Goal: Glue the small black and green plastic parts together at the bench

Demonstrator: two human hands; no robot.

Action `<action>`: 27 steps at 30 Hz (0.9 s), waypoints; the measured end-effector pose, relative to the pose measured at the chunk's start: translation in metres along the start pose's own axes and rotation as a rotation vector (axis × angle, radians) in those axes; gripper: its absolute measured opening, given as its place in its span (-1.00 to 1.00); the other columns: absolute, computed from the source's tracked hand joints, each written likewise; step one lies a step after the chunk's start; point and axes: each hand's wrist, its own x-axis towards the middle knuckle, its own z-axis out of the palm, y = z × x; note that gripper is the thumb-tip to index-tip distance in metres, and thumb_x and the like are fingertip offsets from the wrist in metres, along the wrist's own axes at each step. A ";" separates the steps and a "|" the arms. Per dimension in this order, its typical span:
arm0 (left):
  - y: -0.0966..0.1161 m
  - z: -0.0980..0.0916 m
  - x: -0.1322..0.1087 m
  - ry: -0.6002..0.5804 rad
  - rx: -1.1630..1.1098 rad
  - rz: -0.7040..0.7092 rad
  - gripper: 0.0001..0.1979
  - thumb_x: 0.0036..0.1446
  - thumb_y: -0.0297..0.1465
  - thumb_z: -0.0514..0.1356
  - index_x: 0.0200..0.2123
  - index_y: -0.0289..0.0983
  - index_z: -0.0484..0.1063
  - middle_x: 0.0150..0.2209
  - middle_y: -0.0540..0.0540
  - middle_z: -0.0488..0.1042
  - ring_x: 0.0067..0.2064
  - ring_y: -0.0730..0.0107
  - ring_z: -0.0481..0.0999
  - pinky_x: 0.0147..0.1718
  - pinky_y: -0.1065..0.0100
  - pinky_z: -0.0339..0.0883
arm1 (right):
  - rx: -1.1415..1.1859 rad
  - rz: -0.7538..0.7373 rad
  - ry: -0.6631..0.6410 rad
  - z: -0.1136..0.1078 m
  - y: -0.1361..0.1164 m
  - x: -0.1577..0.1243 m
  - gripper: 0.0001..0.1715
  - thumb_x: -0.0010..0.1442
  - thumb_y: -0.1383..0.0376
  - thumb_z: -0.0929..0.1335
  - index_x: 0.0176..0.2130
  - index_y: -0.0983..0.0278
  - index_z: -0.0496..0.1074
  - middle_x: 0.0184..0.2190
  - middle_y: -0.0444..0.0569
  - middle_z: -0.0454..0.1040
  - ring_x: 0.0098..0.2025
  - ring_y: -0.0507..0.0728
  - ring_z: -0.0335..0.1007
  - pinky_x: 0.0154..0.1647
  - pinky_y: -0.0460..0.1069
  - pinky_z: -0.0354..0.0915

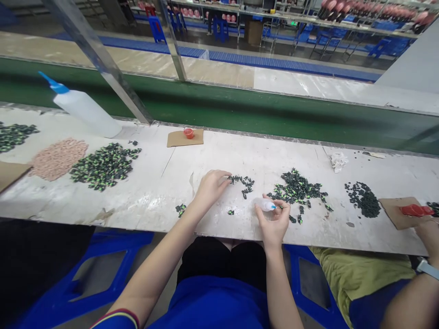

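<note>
My right hand [276,221] is wrapped round a small translucent squeeze bottle [263,204] with a blue tip, held tilted low over the worktable. My left hand [213,186] reaches to the left end of a loose row of small black parts [246,182]. Its thumb and forefinger close around one of these parts, mostly hidden by the fingertips. Beside the right hand lies a heap of black parts with green marks [295,186]. One black-and-green piece [231,212] lies alone between my hands, and a few more [180,209] sit by my left forearm.
A red cap [188,133] stands on cardboard [173,139]. Leftward are a green-and-black heap [104,167], a pinkish heap [60,159] and a large white bottle [89,113]. Rightward are black pieces [365,201], crumpled tissue [339,161] and a co-worker's hand [429,235] by a red object [414,210].
</note>
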 end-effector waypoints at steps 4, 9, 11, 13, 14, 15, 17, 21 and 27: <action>-0.002 0.015 0.026 -0.133 0.073 0.082 -0.86 0.02 -0.47 0.28 -0.29 -0.22 0.57 -0.26 -0.13 0.60 -0.15 0.10 0.55 -0.09 0.14 0.40 | -0.246 -0.059 0.102 0.001 0.000 0.001 -0.51 -0.02 0.16 0.48 -0.14 0.25 0.30 -0.20 0.13 0.59 -0.14 0.22 0.55 -0.11 0.11 0.41; -0.002 0.015 0.010 -0.196 0.069 0.105 -0.91 -0.01 -0.48 0.28 -0.38 -0.21 0.56 -0.36 -0.09 0.59 -0.29 0.19 0.56 -0.25 0.24 0.43 | -0.394 -0.231 0.112 0.000 0.001 0.007 -0.65 0.05 0.12 0.45 -0.21 0.26 0.42 -0.28 0.07 0.59 -0.23 0.19 0.53 -0.18 0.06 0.41; -0.002 0.008 -0.004 -0.217 0.057 0.110 -0.91 -0.01 -0.47 0.29 -0.37 -0.21 0.55 -0.34 -0.08 0.59 -0.29 0.21 0.57 -0.26 0.26 0.43 | -0.416 -0.240 0.081 0.001 0.003 0.009 -0.64 0.05 0.10 0.45 -0.21 0.27 0.43 -0.28 0.07 0.58 -0.22 0.20 0.52 -0.17 0.07 0.40; -0.002 0.001 -0.016 -0.238 0.026 0.102 -0.90 -0.01 -0.44 0.30 -0.34 -0.21 0.54 -0.31 -0.08 0.60 -0.26 0.19 0.57 -0.24 0.25 0.42 | -0.436 -0.225 0.051 0.002 0.005 0.010 -0.60 0.05 0.09 0.45 -0.18 0.28 0.43 -0.27 0.09 0.57 -0.20 0.22 0.50 -0.17 0.08 0.40; -0.001 -0.002 -0.020 -0.246 0.006 0.097 -0.89 0.00 -0.42 0.30 -0.32 -0.21 0.54 -0.30 -0.09 0.60 -0.25 0.18 0.57 -0.23 0.25 0.42 | -0.442 -0.216 0.040 0.003 0.006 0.011 -0.57 0.04 0.08 0.45 -0.16 0.29 0.43 -0.25 0.10 0.56 -0.19 0.22 0.50 -0.17 0.08 0.40; 0.000 -0.004 -0.023 -0.249 -0.011 0.093 -0.89 0.02 -0.40 0.29 -0.31 -0.20 0.54 -0.29 -0.09 0.60 -0.24 0.17 0.56 -0.22 0.24 0.41 | -0.443 -0.206 0.031 0.003 0.006 0.010 -0.54 0.04 0.08 0.45 -0.13 0.29 0.42 -0.24 0.12 0.56 -0.18 0.23 0.50 -0.16 0.09 0.40; 0.003 -0.004 -0.022 -0.228 -0.019 0.091 -0.92 0.09 -0.38 0.24 -0.32 -0.20 0.53 -0.30 -0.09 0.59 -0.23 0.16 0.55 -0.21 0.22 0.40 | -0.433 -0.197 0.027 0.003 0.005 0.008 -0.45 0.04 0.08 0.45 -0.05 0.31 0.39 -0.20 0.14 0.55 -0.14 0.24 0.49 -0.14 0.10 0.39; 0.009 0.012 -0.006 -0.143 0.040 0.112 -0.88 0.14 -0.43 0.18 -0.34 -0.22 0.54 -0.30 -0.13 0.57 -0.19 0.13 0.51 -0.15 0.17 0.37 | -0.426 -0.270 0.103 -0.002 -0.003 -0.002 -0.33 0.04 0.08 0.46 0.06 0.33 0.32 -0.11 0.19 0.52 -0.09 0.25 0.46 -0.13 0.12 0.38; 0.016 0.023 0.004 -0.127 0.054 0.127 -0.89 0.00 -0.54 0.26 -0.49 -0.21 0.51 -0.38 -0.11 0.51 -0.18 0.11 0.46 -0.17 0.17 0.37 | -0.360 -0.328 0.161 -0.008 -0.016 -0.026 -0.68 0.12 0.20 0.43 -0.13 0.28 0.42 -0.25 0.10 0.54 -0.27 0.16 0.46 -0.34 0.04 0.39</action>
